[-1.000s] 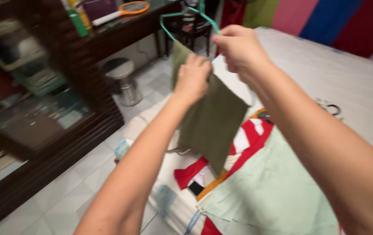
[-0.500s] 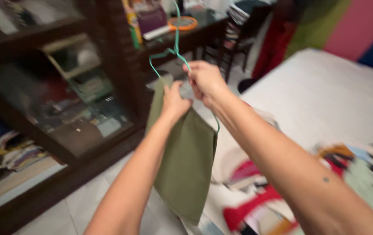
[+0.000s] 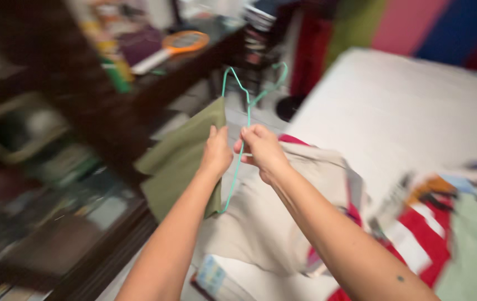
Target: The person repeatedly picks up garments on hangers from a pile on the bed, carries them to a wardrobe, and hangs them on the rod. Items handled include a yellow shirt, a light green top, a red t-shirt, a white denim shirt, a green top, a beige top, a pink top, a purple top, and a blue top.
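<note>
An olive green cloth [image 3: 177, 159] hangs over a thin teal wire hanger [image 3: 248, 92] in front of me. My left hand [image 3: 216, 151] grips the cloth at its upper right edge, beside the hanger wire. My right hand [image 3: 260, 149] pinches the hanger's wire just right of the left hand. The hanger's hook points up and away. The cloth swings out to the left, tilted. The view is blurred by motion.
A dark wooden cabinet with glass doors [image 3: 54, 184] stands at left. A dark desk [image 3: 194, 50] holds an orange racket-shaped swatter [image 3: 174, 44] and bottles. A white bed [image 3: 416, 111] at right carries a beige garment [image 3: 283, 217], red-and-white clothes [image 3: 416, 234] and a pale green cloth [image 3: 472, 256].
Both hands have dropped lower and come closer together. The green cloth has swung from hanging straight down to flaring left. The view has shifted back toward the bed.
</note>
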